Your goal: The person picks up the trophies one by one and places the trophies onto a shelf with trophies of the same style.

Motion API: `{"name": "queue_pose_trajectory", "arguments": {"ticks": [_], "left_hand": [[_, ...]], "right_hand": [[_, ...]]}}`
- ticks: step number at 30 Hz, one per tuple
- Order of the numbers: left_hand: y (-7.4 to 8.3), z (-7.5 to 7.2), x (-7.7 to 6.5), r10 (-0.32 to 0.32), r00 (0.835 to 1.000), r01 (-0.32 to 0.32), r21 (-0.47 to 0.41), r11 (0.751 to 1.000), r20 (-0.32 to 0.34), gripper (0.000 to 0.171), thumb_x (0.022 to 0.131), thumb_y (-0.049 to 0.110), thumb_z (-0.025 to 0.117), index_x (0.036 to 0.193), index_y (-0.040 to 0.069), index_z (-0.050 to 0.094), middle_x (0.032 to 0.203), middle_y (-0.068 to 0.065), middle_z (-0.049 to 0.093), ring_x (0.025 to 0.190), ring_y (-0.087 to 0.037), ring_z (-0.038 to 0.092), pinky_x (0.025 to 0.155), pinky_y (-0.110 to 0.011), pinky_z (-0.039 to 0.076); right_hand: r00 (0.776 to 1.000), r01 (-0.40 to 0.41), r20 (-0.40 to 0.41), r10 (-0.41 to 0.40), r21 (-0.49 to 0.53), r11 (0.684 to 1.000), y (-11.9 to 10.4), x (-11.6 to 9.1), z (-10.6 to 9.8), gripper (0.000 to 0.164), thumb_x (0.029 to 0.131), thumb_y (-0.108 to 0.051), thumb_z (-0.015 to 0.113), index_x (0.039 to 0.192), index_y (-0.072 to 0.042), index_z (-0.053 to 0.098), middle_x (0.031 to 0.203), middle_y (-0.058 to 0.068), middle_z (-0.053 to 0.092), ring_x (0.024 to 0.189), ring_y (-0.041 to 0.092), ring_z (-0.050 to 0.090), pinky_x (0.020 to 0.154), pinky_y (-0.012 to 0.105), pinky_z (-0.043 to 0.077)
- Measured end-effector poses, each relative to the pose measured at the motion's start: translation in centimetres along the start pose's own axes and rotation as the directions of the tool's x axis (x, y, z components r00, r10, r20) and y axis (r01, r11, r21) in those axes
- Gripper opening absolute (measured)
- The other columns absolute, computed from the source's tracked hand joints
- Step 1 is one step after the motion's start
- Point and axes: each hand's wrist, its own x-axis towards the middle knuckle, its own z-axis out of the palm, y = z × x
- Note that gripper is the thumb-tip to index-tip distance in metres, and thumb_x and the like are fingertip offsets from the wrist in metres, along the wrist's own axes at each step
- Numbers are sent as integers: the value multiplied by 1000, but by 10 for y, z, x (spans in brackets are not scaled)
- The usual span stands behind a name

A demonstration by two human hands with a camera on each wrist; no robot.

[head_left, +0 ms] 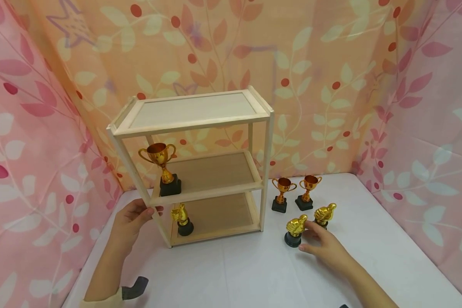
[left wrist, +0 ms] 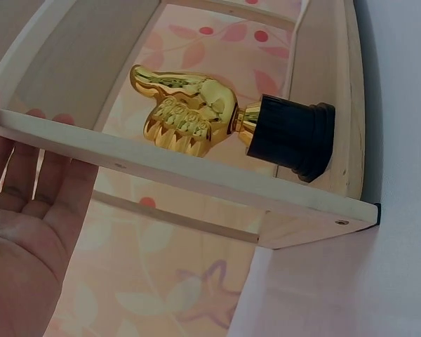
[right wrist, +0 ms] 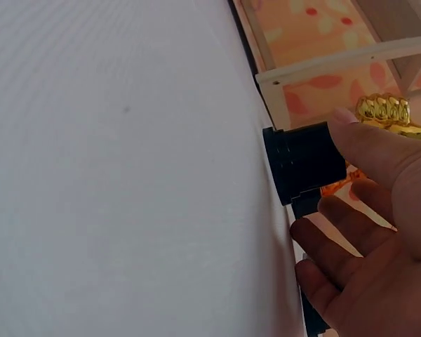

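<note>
- L hand is pinching shelf post btwn thumb & fingers.
- R hand, thumb/index spread, is flanking nearest thumbs-up trophy; contact unclear.

Soft, even light is filling the head view, brightening the white cloth-covered table and casting only faint shadows. Both wrist views are looking dimmer and greyer. In the left one, lens distortion is bowing the pale wooden three-tier rack; small highlights are glinting on the shiny gold thumbs-up trophy, whose dark base is losing detail.
</note>
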Motion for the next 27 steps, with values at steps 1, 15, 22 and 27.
{"name": "queue_pose_trajectory", "arguments": {"ticks": [1, 15, 22, 27], "left_hand": [[0, 0, 0, 1, 1000, -1, 1, 1000, -3, 24, 101, 3, 61, 124, -4, 58, 105, -7, 75, 99, -19, 74, 91, -23, 58], [-6, 1, -1, 3, 999, -5, -26, 1000, -42, 19, 102, 2, 61, 120, -1, 59, 101, -1, 76, 94, -13, 74, 88, -24, 59], [-7, 2, -2, -4, 999, 3, -46, 999, -35, 18, 102, 4, 60, 120, 2, 58, 103, 0, 75, 96, -12, 75, 90, -22, 58], [-8, 3, -1, 4, 1000, -6, -52, 999, -26, 17, 102, 3, 60, 119, 3, 58, 102, 2, 75, 96, -11, 74, 89, -23, 58]], "right_hand": [[1000, -11, 8, 11, 3, 1000, 0, 1, 0, 82, 86, -39, 82, 150, -4, 45, 144, 17, 58, 131, 36, 57, 112, 58, 41], [997, -78, 17, 78, -1, 997, -1, 13, 8, 83, 85, -41, 83, 146, 4, 48, 136, 17, 64, 127, 36, 59, 111, 59, 42], [997, -74, 2, 74, -3, 997, -3, 15, 10, 82, 85, -39, 83, 144, 6, 50, 137, 20, 63, 127, 37, 60, 111, 59, 43], [994, -111, 1, 111, -6, 994, -6, 17, 12, 81, 83, -44, 84, 142, 3, 53, 134, 16, 65, 122, 33, 62, 107, 56, 47]]}}
